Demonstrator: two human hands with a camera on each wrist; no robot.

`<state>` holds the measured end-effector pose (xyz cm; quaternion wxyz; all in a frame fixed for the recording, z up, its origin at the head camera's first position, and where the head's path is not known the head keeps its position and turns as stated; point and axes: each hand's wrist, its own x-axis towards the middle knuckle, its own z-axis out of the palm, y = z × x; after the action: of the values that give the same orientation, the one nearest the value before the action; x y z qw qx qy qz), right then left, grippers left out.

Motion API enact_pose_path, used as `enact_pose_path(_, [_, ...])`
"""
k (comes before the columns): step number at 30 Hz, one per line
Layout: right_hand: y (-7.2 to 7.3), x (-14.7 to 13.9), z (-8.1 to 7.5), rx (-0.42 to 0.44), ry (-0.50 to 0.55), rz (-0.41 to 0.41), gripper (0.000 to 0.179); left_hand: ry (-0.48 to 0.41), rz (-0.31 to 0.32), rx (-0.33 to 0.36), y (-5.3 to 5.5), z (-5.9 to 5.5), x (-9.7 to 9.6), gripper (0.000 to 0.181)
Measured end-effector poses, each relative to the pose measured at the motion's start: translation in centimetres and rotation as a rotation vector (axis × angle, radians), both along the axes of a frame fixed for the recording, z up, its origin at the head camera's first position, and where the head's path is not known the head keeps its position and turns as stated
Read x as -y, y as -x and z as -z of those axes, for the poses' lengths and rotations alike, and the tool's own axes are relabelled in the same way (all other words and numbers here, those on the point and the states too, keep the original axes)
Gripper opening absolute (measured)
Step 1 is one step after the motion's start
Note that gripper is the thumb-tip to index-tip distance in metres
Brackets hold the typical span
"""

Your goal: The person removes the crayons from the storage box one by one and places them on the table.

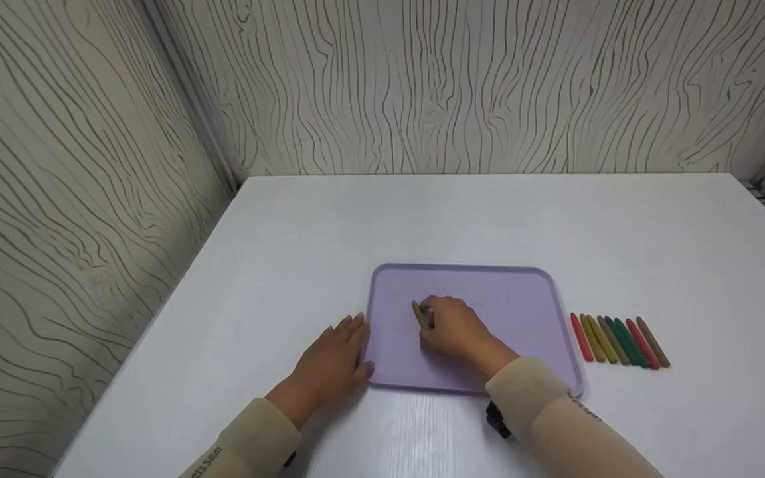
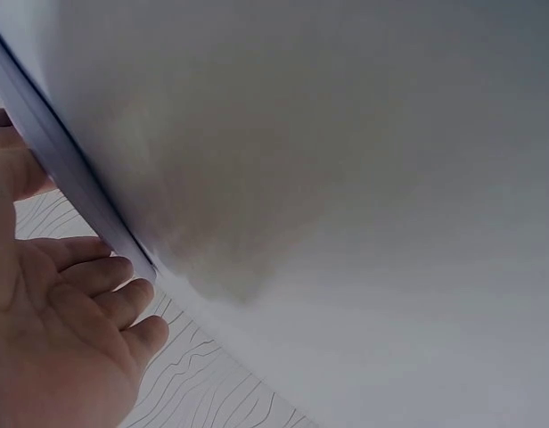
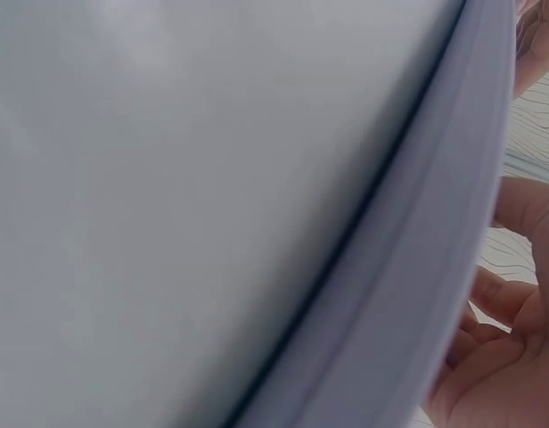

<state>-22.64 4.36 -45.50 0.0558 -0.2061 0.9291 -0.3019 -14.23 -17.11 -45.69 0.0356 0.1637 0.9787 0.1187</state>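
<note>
A lavender tray [image 1: 522, 318] with a raised rim lies on the white table. My right hand [image 1: 455, 325] is over the middle of it, pinching an olive-green crayon [image 1: 418, 315] between thumb and fingers. A faint short mark shows on the tray just beyond that hand. At the tray's left edge rests my left hand [image 1: 329, 358], palm down, fingers extended and thumb close to the near-left corner. The left wrist view shows this hand's fingers [image 2: 105, 276] at the tray's rim [image 2: 74, 178]. In the right wrist view, the rim [image 3: 417, 214] hides part of the right hand [image 3: 515, 348] and the crayon.
Right of the tray, several crayons lie side by side in a row: red [image 1: 582, 337], olive, dark green [image 1: 628, 342], another red and a brown one [image 1: 653, 342]. A wood-grain patterned wall [image 1: 422, 86] stands behind the table [image 1: 289, 232], another at left.
</note>
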Motion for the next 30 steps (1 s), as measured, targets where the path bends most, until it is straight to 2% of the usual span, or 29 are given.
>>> enact_pose_path(9, [0.1, -0.4, -0.2, 0.136, 0.103, 0.025, 0.04, 0.005, 0.013, -0.007, 0.0, 0.0, 0.1, 0.062])
enact_pose_path(15, [0.4, -0.6, -0.8, 0.187, 0.18, 0.038, 0.039, 0.0, 0.013, -0.007, 0.0, 0.1, 0.2, 0.063])
enact_pose_path(19, [0.7, -1.0, -1.6, 0.202, 0.228, 0.05, 0.038, 0.001, 0.009, -0.018, 0.0, 0.1, 0.1, 0.062])
enact_pose_path(24, [0.8, -2.1, -2.4, 0.182, 0.264, 0.053, 0.04, -0.001, 0.013, -0.025, 0.0, 0.1, 0.1, 0.062])
enact_pose_path(30, [1.1, -4.0, -2.9, 0.158, 0.273, 0.05, 0.042, -0.017, 0.016, -0.024, 0.0, 0.1, 0.1, 0.062])
